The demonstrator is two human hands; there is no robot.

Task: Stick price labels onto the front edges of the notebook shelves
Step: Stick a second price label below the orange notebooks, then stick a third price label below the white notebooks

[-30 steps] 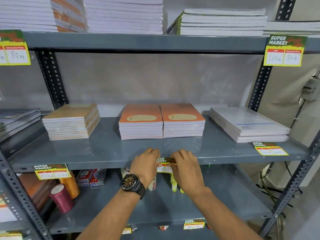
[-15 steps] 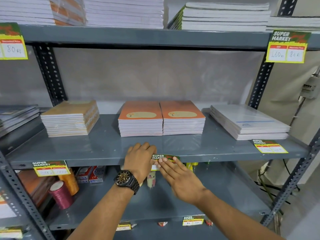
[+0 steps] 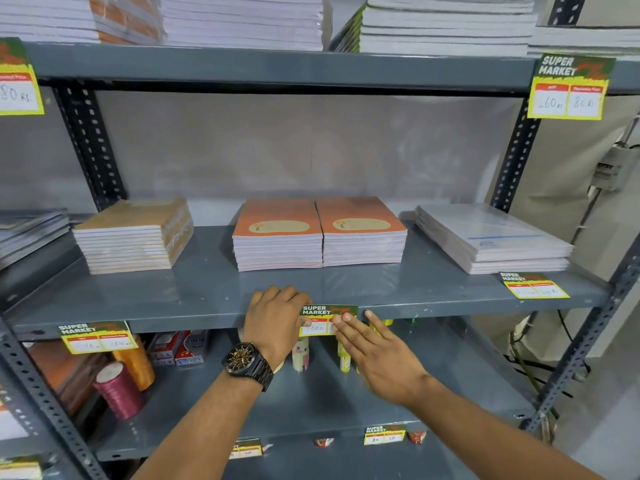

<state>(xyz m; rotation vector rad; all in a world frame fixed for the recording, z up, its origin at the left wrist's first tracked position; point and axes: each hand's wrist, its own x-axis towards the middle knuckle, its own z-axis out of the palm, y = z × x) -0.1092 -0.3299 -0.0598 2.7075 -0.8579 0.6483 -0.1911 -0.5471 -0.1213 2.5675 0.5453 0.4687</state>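
Observation:
A green-and-yellow price label (image 3: 322, 318) sits on the front edge of the grey middle shelf (image 3: 194, 315), below two orange notebook stacks (image 3: 278, 237). My left hand (image 3: 275, 322), with a black watch on the wrist, rests against the shelf edge, its thumb on the label's left end. My right hand (image 3: 375, 351) is flat with its fingers spread, and its fingertips press on the label's right part. Neither hand grips anything.
Other labels hang on the shelf edges at left (image 3: 97, 336), right (image 3: 533, 285) and upper right (image 3: 569, 86). Tan (image 3: 135, 235) and white (image 3: 491, 240) notebook stacks flank the orange ones. Thread spools (image 3: 119, 389) and small bottles (image 3: 300, 356) stand on the lower shelf.
My right hand opened from a curled pinch into a flat hand pressing the label. The label now lies flat against the shelf edge. The left hand stayed in place.

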